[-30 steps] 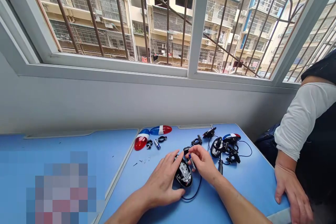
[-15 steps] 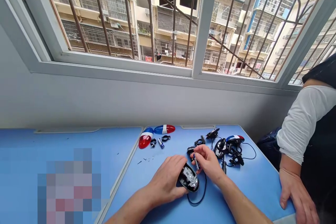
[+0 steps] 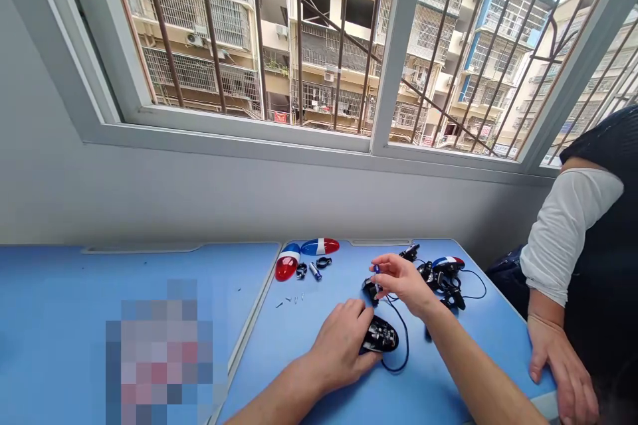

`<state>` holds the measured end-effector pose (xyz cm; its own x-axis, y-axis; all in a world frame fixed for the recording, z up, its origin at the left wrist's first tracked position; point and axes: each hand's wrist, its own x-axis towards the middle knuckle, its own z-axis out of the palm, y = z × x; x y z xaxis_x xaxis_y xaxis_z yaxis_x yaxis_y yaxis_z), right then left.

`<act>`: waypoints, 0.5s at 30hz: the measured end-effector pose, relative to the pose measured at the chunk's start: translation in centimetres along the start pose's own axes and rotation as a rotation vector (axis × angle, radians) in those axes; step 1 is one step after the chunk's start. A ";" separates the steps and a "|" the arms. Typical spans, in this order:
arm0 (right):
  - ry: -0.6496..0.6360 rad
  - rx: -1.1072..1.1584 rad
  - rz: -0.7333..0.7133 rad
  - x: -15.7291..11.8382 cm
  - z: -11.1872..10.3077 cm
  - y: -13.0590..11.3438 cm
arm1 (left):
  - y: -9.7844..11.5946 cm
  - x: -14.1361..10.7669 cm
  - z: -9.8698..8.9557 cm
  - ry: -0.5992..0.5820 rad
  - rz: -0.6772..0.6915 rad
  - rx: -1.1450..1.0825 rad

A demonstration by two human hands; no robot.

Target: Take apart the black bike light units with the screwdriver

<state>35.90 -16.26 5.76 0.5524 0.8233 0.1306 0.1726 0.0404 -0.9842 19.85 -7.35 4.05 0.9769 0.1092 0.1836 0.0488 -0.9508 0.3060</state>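
The left hand point(image 3: 341, 345) is clasping a black oval housing point(image 3: 381, 335) against the blue worktop point(image 3: 264, 352), with its fingers curling over the near end. This firm, flat hold appears to be the right way to keep the housing from skating about. The right hand point(image 3: 401, 282) is raised just beyond the housing, pinching a small blue-tipped part point(image 3: 375, 269) between thumb and forefinger. The fingertips are hiding most of it, so its exact kind is unclear. A thin black wire point(image 3: 406, 345) is looping out beside the left hand, and keeping it slack and clear of the palm looks wise. A black plastic bracket point(image 3: 369, 291) is lying just below the pinch, while red-and-blue lens shells point(image 3: 286, 264) and tiny screws point(image 3: 292, 300) are sitting well left of the hands. Another person's hand point(image 3: 561, 365) is resting at the worktop's right edge.
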 end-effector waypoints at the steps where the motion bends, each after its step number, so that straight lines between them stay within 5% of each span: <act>1: -0.057 -0.148 -0.036 0.6 0.7 0.0 | -0.2 0.0 0.2 0.005 0.010 -0.003; 9: -0.227 -0.746 -0.122 5.9 8.8 0.0 | -1.0 -0.3 0.4 0.056 0.086 -0.114; 15: -0.362 -1.062 -0.156 7.8 12.6 -1.1 | -0.2 -0.3 -0.3 0.035 0.070 -0.162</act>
<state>29.80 -2.75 6.33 0.2250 0.9739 0.0310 0.9194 -0.2017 -0.3378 19.49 -7.14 4.22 0.9688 0.0575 0.2411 -0.0557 -0.8975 0.4375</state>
